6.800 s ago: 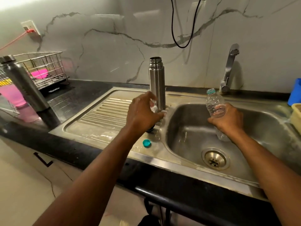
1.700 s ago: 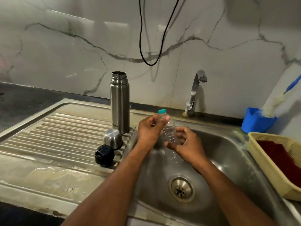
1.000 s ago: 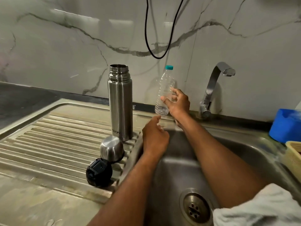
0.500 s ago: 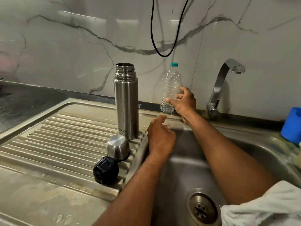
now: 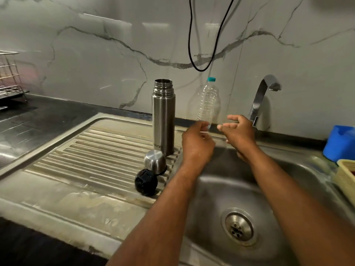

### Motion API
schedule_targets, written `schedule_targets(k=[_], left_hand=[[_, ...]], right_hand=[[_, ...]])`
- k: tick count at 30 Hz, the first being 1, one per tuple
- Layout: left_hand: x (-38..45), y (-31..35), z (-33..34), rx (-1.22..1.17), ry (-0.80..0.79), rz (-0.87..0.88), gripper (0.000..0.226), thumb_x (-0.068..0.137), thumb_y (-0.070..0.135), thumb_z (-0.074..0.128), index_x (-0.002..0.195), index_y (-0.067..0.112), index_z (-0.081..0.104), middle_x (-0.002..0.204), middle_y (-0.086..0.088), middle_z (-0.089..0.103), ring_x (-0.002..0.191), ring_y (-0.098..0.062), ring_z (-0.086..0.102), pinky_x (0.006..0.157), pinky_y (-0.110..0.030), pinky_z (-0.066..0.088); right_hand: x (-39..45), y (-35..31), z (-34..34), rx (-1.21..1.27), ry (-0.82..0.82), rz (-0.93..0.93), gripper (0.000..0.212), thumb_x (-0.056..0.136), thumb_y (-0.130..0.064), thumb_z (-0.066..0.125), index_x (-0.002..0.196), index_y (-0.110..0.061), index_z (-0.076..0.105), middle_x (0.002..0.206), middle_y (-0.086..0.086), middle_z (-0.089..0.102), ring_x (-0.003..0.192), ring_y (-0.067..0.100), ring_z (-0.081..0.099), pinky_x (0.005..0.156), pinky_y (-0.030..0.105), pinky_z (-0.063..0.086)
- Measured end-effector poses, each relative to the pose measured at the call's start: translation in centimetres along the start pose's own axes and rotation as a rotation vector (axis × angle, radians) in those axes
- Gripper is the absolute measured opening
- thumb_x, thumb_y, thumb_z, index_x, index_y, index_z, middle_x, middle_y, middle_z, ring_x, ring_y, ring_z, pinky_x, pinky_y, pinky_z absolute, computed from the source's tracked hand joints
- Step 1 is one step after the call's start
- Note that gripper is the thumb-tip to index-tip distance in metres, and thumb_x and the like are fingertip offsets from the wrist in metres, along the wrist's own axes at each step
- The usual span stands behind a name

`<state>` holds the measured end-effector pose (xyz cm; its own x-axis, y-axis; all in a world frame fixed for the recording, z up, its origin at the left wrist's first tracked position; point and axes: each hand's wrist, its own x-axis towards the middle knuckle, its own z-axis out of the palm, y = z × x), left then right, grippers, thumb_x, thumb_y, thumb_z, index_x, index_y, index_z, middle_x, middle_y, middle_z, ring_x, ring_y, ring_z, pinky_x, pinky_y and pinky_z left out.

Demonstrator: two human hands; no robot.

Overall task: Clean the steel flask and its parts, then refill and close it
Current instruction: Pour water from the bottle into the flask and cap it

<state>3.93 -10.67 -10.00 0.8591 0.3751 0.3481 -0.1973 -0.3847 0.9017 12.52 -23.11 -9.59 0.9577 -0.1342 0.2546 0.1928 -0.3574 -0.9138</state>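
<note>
1. The drain (image 5: pixel 238 227) is nearest, a round steel strainer in the bottom of the smooth, dull steel sink (image 5: pixel 299 175).
2. On the ribbed steel draining board (image 5: pixel 86 156), at its edge beside the sink, lies the black stopper (image 5: pixel 146 182), round and faceted, probably plastic. Just behind it the steel cap (image 5: pixel 154 163) stands mouth down, a shiny dome.
3. Behind the cap the flask (image 5: pixel 163 120) stands upright with its threaded mouth open. It is a tall brushed steel cylinder. So the closing is clearly not done; whether water is already inside cannot be seen.
4. The left hand (image 5: pixel 197 144) hangs over the near rim between board and sink, fingers loosely curled, holding nothing.
5. The right hand (image 5: pixel 238 131) is over the sink with fingers spread and released, also empty.
6. At the back edge the clear ridged plastic bottle (image 5: pixel 207 104) stands capped in teal and looks nearly empty, so the pouring seems finished.
7. Farthest are the curved chrome tap (image 5: pixel 259 98) and the marble wall.
</note>
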Motion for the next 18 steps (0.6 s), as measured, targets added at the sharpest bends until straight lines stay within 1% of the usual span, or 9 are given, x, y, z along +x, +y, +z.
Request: schedule_targets(k=[2,4,7,9,10,13,15,16,18], left_hand=[[-0.7,1.6,-2.0,-0.018,-0.057,0.077,0.038,0.096,0.002,0.069,0.130,0.019,0.068,0.120,0.004,0.072,0.105,-0.007,0.069,0.094,-0.017,0.055],[-1.3,2.4,-4.7,-0.014,-0.099,0.197,0.034,0.093,0.010,0.077,0.124,0.022,0.071,0.111,0.007,0.075,0.095,-0.002,0.072,0.089,-0.018,0.059],[-1.1,1.8,-9.5,0.035,-0.111,0.267,0.031,0.091,0.018,0.081,0.121,0.023,0.073,0.104,0.009,0.076,0.091,-0.001,0.073,0.081,-0.017,0.060],[-0.4,0.5,-12.6,0.110,-0.031,0.254,0.028,0.092,0.019,0.080,0.118,0.026,0.074,0.102,0.011,0.076,0.088,-0.002,0.073,0.078,-0.025,0.063],[0.0,-0.4,-13.9,0.153,0.015,0.242,0.026,0.092,0.019,0.079,0.116,0.027,0.074,0.099,0.012,0.076,0.085,-0.002,0.073,0.076,-0.030,0.064],[0.7,-3.4,-16.1,0.232,0.140,0.166,0.022,0.092,0.019,0.079,0.111,0.029,0.075,0.094,0.014,0.076,0.080,-0.001,0.072,0.078,-0.039,0.065],[1.1,-4.7,-16.6,0.251,0.211,0.112,0.024,0.091,0.019,0.079,0.112,0.028,0.075,0.094,0.014,0.076,0.080,-0.002,0.073,0.081,-0.040,0.064],[1.3,-5.0,-16.7,0.263,0.231,0.104,0.024,0.091,0.020,0.080,0.114,0.028,0.074,0.096,0.013,0.076,0.081,-0.004,0.073,0.083,-0.040,0.063],[1.8,-5.5,-16.5,0.277,0.248,0.113,0.026,0.092,0.020,0.079,0.116,0.027,0.074,0.098,0.011,0.076,0.082,-0.006,0.073,0.084,-0.039,0.063]], right_hand=[[-2.5,0.0,-0.8,0.039,-0.005,0.036,0.030,0.083,-0.015,0.083,0.110,-0.021,0.070,0.100,0.007,0.077,0.087,0.021,0.073,0.067,0.036,0.059],[-5.3,-0.5,-0.9,0.014,-0.028,0.050,0.016,0.083,-0.016,0.082,0.092,-0.025,0.072,0.091,0.004,0.078,0.082,0.022,0.074,0.059,0.032,0.055],[-9.5,-1.7,0.5,-0.012,-0.169,0.012,0.013,0.081,-0.016,0.085,0.084,-0.023,0.074,0.085,0.000,0.077,0.081,0.021,0.074,0.071,0.038,0.061],[-12.4,-3.1,2.0,0.007,-0.288,-0.058,0.017,0.077,-0.016,0.090,0.086,-0.018,0.076,0.082,0.003,0.077,0.078,0.021,0.074,0.079,0.039,0.062],[-13.6,-3.9,2.8,0.007,-0.326,-0.092,0.020,0.075,-0.019,0.092,0.088,-0.017,0.076,0.080,0.003,0.077,0.075,0.020,0.073,0.077,0.037,0.062],[-16.9,-5.8,4.8,-0.079,-0.389,-0.200,0.037,0.067,-0.043,0.094,0.091,-0.023,0.075,0.075,-0.007,0.074,0.068,0.004,0.069,0.070,0.030,0.061],[-18.7,-6.6,5.8,-0.261,-0.439,-0.279,0.051,0.063,-0.062,0.089,0.100,-0.030,0.072,0.086,-0.018,0.071,0.077,-0.002,0.067,0.071,0.022,0.059],[-19.6,-6.9,6.1,-0.367,-0.442,-0.331,0.058,0.063,-0.069,0.085,0.106,-0.032,0.070,0.093,-0.020,0.069,0.083,-0.003,0.066,0.073,0.021,0.059],[-20.7,-7.0,7.1,-0.552,-0.391,-0.436,0.068,0.064,-0.078,0.077,0.114,-0.034,0.064,0.106,-0.016,0.067,0.095,0.005,0.064,0.079,0.028,0.059]])
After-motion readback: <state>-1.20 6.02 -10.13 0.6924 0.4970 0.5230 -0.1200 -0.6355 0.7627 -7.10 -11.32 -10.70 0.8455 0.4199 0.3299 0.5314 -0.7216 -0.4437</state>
